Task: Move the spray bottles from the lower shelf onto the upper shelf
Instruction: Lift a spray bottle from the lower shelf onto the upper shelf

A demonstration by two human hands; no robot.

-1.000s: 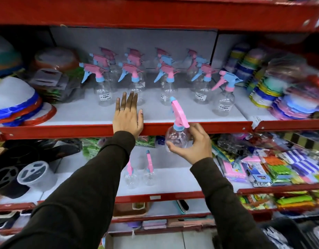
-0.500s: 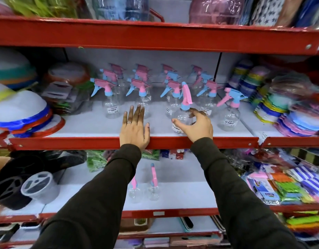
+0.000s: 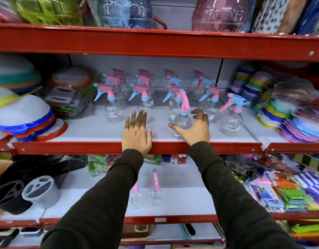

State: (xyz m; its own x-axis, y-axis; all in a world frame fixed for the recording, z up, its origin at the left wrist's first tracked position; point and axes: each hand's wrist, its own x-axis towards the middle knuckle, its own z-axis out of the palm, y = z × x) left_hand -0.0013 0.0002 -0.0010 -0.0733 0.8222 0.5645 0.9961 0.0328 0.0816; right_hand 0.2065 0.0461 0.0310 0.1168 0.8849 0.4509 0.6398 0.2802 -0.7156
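Bottle [image 3: 182,123]: we saw it standing upright near the front of the upper shelf [image 3: 101,147], its pink trigger facing us.
Right hand [image 3: 194,129]: we had it spread open around the bottle, thumb to the left of the clear body, fingers curled apart to the right; whether they touched the plastic we could not tell.
Left hand [image 3: 137,133]: we had it flat, palm down, fingers together and pointing back, the heel over the red front lip.
Arms: both reached forward and up in dark sleeves.
Other bottles: rows stood behind on the same shelf; one [image 3: 231,123] stood to the right.
Lower shelf [image 3: 182,203]: two bottles [image 3: 146,194] stood side by side between our sleeves.
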